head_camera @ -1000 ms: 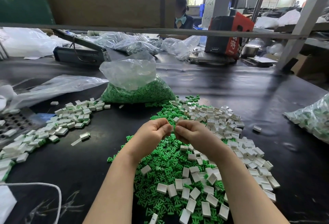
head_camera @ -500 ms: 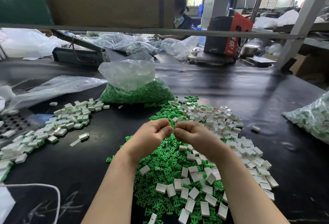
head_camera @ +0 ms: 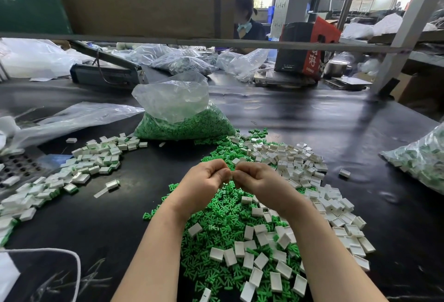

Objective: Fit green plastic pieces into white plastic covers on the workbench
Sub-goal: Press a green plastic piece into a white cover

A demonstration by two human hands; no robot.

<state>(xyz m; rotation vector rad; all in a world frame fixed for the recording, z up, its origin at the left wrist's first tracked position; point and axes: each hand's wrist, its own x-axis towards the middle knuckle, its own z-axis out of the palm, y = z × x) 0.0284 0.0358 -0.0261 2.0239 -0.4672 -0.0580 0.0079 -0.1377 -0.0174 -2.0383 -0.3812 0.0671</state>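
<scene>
Meeting knuckle to knuckle above the green pieces pile (head_camera: 216, 225), the left hand (head_camera: 204, 183) and right hand (head_camera: 258, 181) both have their fingers curled in tight, pinching a small part between the fingertips. Only a pale sliver shows at the point where the hands touch, so what exactly it is cannot be told. Loose white covers (head_camera: 295, 165) lie scattered over the right and near sides of that pile. Left of the pile, well apart, runs a strip of assembled covers (head_camera: 96, 160) with green edges. Just behind the pile stands a clear bag of green pieces (head_camera: 185, 124). Everything rests on the black workbench (head_camera: 312, 119).
</scene>
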